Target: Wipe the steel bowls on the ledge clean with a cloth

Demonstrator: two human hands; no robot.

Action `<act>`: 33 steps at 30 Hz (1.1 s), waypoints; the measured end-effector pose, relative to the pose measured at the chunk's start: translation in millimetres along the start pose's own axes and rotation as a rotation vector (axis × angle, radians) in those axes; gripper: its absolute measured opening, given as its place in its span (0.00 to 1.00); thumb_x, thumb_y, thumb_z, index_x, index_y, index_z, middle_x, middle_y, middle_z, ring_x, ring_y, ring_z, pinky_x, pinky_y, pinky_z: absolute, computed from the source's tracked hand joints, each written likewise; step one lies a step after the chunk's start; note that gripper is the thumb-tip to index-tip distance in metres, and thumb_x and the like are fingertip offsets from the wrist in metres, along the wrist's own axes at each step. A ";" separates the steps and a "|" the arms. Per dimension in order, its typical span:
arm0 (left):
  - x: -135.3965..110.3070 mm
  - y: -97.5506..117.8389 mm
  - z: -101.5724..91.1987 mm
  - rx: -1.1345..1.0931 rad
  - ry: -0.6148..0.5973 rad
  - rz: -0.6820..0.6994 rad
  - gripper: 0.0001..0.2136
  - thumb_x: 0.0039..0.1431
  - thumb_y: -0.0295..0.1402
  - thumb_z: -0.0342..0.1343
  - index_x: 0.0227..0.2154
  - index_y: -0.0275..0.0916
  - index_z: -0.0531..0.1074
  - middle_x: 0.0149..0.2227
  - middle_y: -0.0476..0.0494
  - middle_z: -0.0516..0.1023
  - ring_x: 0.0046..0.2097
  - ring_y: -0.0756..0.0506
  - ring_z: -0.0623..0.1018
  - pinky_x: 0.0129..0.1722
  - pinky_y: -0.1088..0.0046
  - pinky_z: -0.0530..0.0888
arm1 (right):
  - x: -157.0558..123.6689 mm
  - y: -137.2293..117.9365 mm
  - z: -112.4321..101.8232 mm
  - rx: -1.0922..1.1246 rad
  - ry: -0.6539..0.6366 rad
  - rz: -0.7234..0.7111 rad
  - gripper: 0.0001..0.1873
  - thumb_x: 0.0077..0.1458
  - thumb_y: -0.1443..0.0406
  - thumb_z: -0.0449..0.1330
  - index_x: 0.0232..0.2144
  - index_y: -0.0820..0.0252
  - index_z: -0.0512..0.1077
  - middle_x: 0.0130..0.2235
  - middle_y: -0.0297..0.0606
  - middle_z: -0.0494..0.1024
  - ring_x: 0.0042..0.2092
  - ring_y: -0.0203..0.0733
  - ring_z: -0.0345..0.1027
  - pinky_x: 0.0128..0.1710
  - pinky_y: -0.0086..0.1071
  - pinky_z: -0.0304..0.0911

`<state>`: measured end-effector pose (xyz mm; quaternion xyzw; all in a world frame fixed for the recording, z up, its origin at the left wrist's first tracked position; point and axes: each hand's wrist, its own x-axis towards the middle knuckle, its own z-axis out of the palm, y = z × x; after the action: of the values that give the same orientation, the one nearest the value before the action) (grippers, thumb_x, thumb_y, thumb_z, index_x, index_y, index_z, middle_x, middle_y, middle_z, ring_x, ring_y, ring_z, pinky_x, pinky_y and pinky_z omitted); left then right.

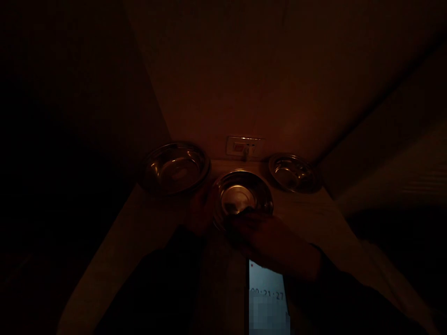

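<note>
The scene is very dark. A steel bowl (240, 193) is held above a narrow pale counter (115, 251), in the middle. My left hand (199, 211) grips the bowl's left rim. My right hand (268, 237) reaches over its near rim with fingers closed on a dark thing, perhaps a cloth, that I cannot make out. Dark sleeves cover both of my forearms.
A larger steel bowl (174, 167) stands at the back left and a smaller one (293, 172) at the back right. A wall socket (244, 146) sits behind them. A lit phone screen (267, 298) showing a timer lies near me. Walls close in on both sides.
</note>
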<state>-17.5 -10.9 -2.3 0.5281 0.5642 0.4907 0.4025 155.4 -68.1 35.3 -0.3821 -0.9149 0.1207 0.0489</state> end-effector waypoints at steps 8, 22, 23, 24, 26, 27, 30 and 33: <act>-14.0 0.6 12.8 0.023 -0.093 0.038 0.21 0.60 0.39 0.48 0.54 0.35 0.66 0.58 0.37 0.70 0.60 0.42 0.68 0.60 0.63 0.63 | 7.8 0.3 9.1 0.021 0.106 0.122 0.15 0.63 0.64 0.51 0.51 0.64 0.64 0.45 0.47 0.76 0.45 0.45 0.71 0.45 0.37 0.66; 1.5 -5.3 1.7 0.021 -0.068 -0.045 0.20 0.54 0.32 0.54 0.50 0.35 0.71 0.54 0.36 0.74 0.54 0.40 0.74 0.55 0.60 0.69 | -5.6 5.4 -18.2 0.190 -0.067 0.011 0.14 0.63 0.64 0.51 0.49 0.58 0.68 0.41 0.41 0.78 0.41 0.40 0.72 0.41 0.32 0.64; 1.6 -5.9 2.2 0.016 -0.076 -0.055 0.20 0.54 0.33 0.54 0.50 0.34 0.71 0.53 0.36 0.75 0.54 0.40 0.74 0.54 0.60 0.70 | -5.9 5.5 -18.6 0.190 -0.066 0.013 0.14 0.63 0.64 0.51 0.49 0.59 0.68 0.40 0.41 0.78 0.41 0.40 0.72 0.41 0.32 0.63; 1.4 -6.3 3.0 0.009 -0.086 -0.061 0.19 0.55 0.35 0.53 0.50 0.34 0.71 0.52 0.36 0.75 0.53 0.40 0.75 0.54 0.61 0.70 | -5.7 5.2 -18.1 0.182 -0.063 0.019 0.14 0.63 0.64 0.51 0.49 0.59 0.68 0.40 0.41 0.78 0.41 0.40 0.71 0.41 0.32 0.63; 0.2 -6.1 5.0 -0.010 -0.106 -0.061 0.19 0.57 0.38 0.51 0.49 0.34 0.71 0.51 0.36 0.76 0.52 0.41 0.75 0.54 0.61 0.70 | -4.6 4.1 -15.7 0.152 -0.058 0.035 0.14 0.63 0.63 0.51 0.49 0.60 0.68 0.40 0.42 0.77 0.41 0.41 0.71 0.41 0.33 0.63; -0.7 -5.6 6.0 -0.023 -0.115 -0.057 0.19 0.58 0.39 0.50 0.48 0.35 0.72 0.50 0.37 0.77 0.52 0.41 0.76 0.54 0.61 0.70 | -3.8 3.3 -14.2 0.135 -0.056 0.043 0.14 0.63 0.62 0.50 0.49 0.60 0.68 0.39 0.42 0.77 0.40 0.41 0.71 0.40 0.33 0.63; -3.5 -3.4 8.0 -0.033 -0.141 -0.027 0.18 0.59 0.38 0.48 0.48 0.36 0.72 0.50 0.39 0.77 0.52 0.41 0.75 0.54 0.61 0.70 | -0.2 0.0 -9.7 0.081 -0.061 0.060 0.15 0.64 0.61 0.49 0.49 0.60 0.67 0.39 0.42 0.77 0.40 0.41 0.71 0.40 0.33 0.63; -5.5 -2.6 7.8 -0.001 -0.159 -0.009 0.19 0.60 0.38 0.47 0.50 0.35 0.71 0.51 0.40 0.77 0.54 0.42 0.74 0.55 0.62 0.68 | 6.6 -6.9 -3.9 0.020 -0.040 0.087 0.16 0.64 0.60 0.49 0.50 0.61 0.65 0.39 0.43 0.77 0.40 0.43 0.71 0.38 0.34 0.63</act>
<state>-9.7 -15.3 -6.8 0.5628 0.5325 0.4457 0.4485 146.7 -67.4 40.9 -0.4183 -0.8970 0.1396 0.0290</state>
